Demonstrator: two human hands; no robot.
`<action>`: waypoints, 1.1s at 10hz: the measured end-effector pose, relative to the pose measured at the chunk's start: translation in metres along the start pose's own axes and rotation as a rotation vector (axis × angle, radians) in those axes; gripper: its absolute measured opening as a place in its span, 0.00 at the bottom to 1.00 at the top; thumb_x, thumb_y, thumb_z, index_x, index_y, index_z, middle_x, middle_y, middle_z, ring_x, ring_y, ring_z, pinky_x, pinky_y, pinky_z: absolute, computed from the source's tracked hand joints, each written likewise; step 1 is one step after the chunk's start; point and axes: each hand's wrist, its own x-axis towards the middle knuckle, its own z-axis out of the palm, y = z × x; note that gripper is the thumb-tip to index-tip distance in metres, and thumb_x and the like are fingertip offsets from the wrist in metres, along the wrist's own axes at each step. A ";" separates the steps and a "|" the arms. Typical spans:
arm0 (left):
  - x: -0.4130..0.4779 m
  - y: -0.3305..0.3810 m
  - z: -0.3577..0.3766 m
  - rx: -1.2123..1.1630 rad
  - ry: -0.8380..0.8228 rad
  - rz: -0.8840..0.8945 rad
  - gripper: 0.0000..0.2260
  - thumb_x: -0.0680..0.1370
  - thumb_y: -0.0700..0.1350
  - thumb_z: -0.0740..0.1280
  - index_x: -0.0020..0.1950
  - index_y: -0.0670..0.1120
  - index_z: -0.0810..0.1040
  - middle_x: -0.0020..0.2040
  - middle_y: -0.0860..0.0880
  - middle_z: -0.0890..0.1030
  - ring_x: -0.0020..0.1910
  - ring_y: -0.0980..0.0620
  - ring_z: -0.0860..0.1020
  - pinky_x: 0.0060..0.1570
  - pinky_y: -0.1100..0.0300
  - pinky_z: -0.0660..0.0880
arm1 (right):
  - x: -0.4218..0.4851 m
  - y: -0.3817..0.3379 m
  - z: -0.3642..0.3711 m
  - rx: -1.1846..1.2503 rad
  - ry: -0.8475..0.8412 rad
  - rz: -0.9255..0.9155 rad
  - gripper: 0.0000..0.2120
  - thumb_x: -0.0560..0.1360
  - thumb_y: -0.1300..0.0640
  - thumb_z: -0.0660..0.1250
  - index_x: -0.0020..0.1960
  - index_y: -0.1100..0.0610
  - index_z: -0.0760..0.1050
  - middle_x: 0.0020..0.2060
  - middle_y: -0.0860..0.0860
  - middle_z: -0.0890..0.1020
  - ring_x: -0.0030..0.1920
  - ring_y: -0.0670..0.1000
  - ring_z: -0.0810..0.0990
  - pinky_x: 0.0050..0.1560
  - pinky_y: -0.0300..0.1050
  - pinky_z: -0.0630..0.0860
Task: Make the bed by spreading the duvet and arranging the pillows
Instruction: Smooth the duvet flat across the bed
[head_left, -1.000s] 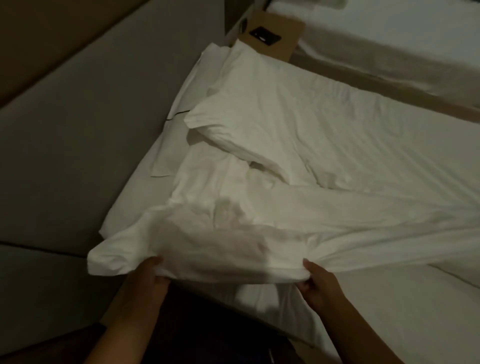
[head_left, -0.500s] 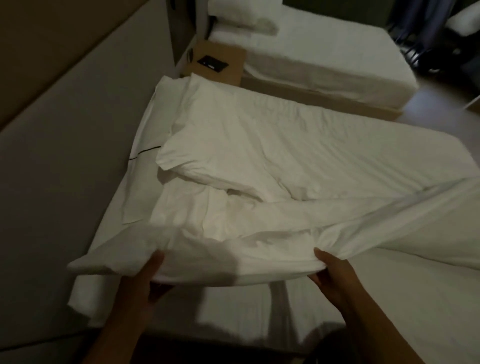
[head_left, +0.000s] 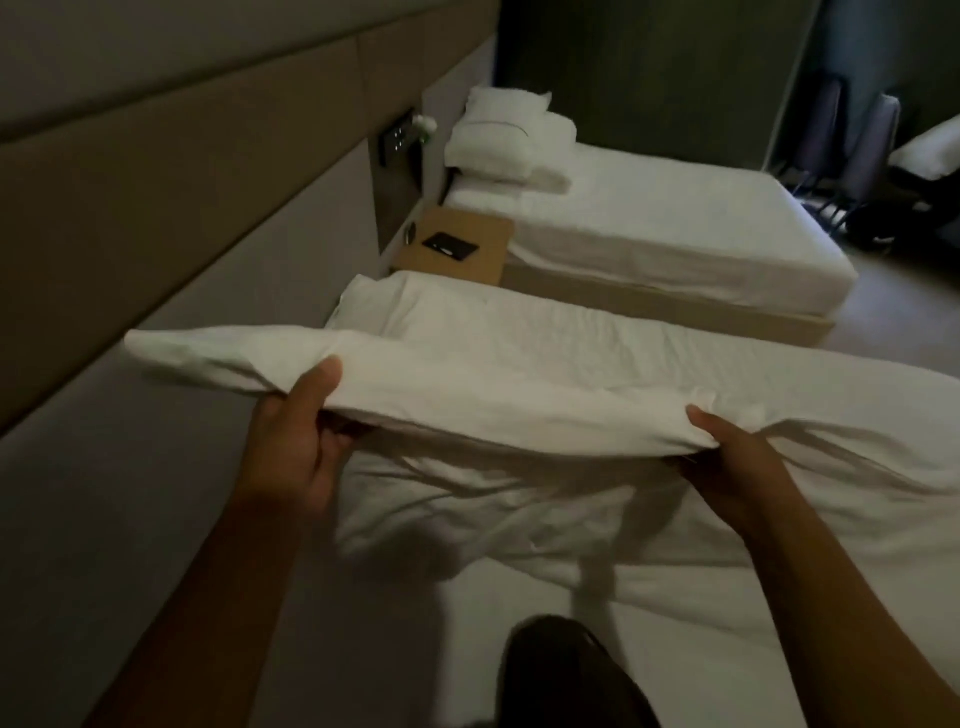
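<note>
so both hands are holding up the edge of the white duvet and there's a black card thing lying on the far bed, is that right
Not quite. Both hands, left and right, do hold up the white duvet edge, but the black card lies on the wooden nightstand between the beds, not on the far bed. The head view shows this.

Second bed (head_left: 649, 234) standing beyond – pillows (head_left: 498, 140) lying stacked at its head; black card (head_left: 450, 245) resting on wooden nightstand (head_left: 483, 262); wall panel (head_left: 396, 139) showing above.
</note>
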 end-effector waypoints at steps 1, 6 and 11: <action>0.080 -0.014 0.036 0.005 0.036 -0.006 0.14 0.80 0.45 0.64 0.63 0.41 0.75 0.57 0.47 0.82 0.46 0.59 0.83 0.39 0.67 0.78 | 0.072 -0.012 0.024 0.033 -0.010 0.008 0.16 0.78 0.61 0.63 0.65 0.62 0.73 0.51 0.56 0.82 0.51 0.56 0.81 0.43 0.47 0.83; 0.438 -0.170 0.158 0.786 0.148 0.040 0.13 0.79 0.48 0.63 0.48 0.39 0.80 0.45 0.39 0.83 0.47 0.39 0.82 0.52 0.41 0.79 | 0.477 0.043 0.035 -0.083 0.101 0.219 0.15 0.78 0.58 0.65 0.63 0.60 0.69 0.49 0.61 0.80 0.39 0.58 0.81 0.37 0.49 0.78; 0.505 -0.392 0.041 2.073 -0.155 0.046 0.39 0.72 0.72 0.44 0.78 0.52 0.56 0.80 0.41 0.46 0.78 0.41 0.47 0.70 0.32 0.50 | 0.600 0.250 0.014 -0.500 0.011 0.139 0.14 0.76 0.48 0.67 0.54 0.56 0.69 0.40 0.54 0.81 0.38 0.52 0.79 0.45 0.52 0.77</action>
